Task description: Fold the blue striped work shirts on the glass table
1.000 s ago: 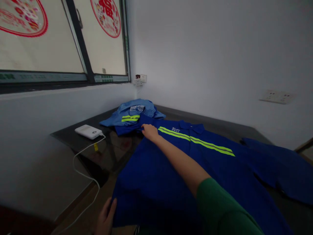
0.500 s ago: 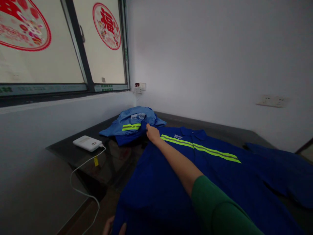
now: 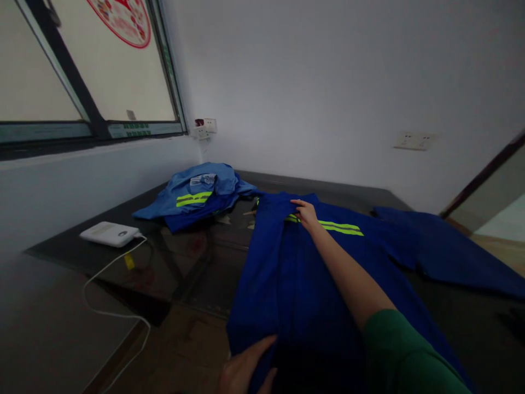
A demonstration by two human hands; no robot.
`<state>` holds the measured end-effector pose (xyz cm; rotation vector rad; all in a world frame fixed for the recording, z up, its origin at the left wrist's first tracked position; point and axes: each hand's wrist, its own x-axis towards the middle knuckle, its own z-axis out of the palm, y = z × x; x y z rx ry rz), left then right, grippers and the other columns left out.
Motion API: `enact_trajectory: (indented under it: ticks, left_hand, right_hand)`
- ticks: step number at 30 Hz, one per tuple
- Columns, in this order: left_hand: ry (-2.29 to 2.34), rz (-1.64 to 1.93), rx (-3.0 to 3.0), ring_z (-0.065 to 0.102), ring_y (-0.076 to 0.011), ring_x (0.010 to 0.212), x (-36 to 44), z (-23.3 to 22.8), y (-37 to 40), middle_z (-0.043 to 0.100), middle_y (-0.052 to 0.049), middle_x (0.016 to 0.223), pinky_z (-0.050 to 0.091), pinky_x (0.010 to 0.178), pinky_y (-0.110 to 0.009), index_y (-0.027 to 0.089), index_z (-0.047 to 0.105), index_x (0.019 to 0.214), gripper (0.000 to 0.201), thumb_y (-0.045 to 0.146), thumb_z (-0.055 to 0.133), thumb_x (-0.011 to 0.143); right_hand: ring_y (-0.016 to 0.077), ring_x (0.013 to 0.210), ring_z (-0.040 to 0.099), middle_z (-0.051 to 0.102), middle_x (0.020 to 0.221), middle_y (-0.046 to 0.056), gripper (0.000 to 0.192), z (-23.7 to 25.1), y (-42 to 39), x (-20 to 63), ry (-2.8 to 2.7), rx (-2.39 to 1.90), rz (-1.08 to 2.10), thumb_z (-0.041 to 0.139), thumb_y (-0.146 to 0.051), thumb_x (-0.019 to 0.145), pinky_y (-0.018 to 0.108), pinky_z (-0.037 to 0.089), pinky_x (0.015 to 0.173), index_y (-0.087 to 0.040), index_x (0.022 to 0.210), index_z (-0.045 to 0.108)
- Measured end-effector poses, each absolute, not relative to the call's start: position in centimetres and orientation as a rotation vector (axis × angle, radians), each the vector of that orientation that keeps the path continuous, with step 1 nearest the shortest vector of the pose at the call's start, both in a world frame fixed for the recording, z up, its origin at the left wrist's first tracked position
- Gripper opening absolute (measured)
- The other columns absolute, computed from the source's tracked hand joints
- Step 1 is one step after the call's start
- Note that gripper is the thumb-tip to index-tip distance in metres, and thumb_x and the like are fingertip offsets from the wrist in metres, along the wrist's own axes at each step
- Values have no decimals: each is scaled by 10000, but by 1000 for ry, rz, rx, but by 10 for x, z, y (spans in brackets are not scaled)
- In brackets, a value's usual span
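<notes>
Left side of blue jacket (image 3: 311, 284) now folded over middle; earlier lay spread flat. Fold step made. My right hand (image 3: 305, 213) pinches folded edge at far collar; my left hand (image 3: 246, 372) grips near hem. Jacket on dark table (image 3: 197, 268), long axis near-to-far, collar far.

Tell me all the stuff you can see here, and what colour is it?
dark blue work jacket: one, dark blue with yellow-green stripes, spread on the table, its left side folded over
pile of clothes: one, light and dark blue with yellow-green stripes, at the far left of the table
power bank: one, white, on the table's left edge
cable: one, white, hanging from the power bank
table: one, dark and glossy, in the corner
wall sockets: white, on the walls
window: with a red sticker, on the left
left hand: at the jacket's near hem
right hand: on the folded edge near the collar
</notes>
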<state>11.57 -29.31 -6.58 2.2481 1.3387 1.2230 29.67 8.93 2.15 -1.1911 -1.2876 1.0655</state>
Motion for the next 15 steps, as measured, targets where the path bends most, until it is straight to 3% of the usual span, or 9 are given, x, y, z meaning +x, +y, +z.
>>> enact_trajectory:
  ticks: [9,12,15]
  left_hand:
    - [1305,910,2361,692,-122,786,128,-70,-299,709,-26,934,562,706,-165,300,445,1383,557,151,524,852]
    - [1356,1010,2323,691,-139,871,122,-55,-299,711,-46,1009,562,772,-190,280,521,1319,463,182,525,867]
    - [1496,1133,2311,675,-173,976,118,-35,-301,696,-61,1093,554,849,-246,268,569,1262,392,214,528,876]
  right_hand:
    - [131,680,645,718,877,50,327,13,77,324,-1343,-1113,1339,610,-143,747,300,562,671,-188,1064,679]
    - [154,778,670,725,963,71,424,28,85,310,-1403,-1082,1308,594,-37,699,362,552,808,-155,1097,678]
    - [146,1098,597,645,1221,51,569,52,95,305,-1423,-1025,1192,526,30,667,336,406,1040,-151,1195,633]
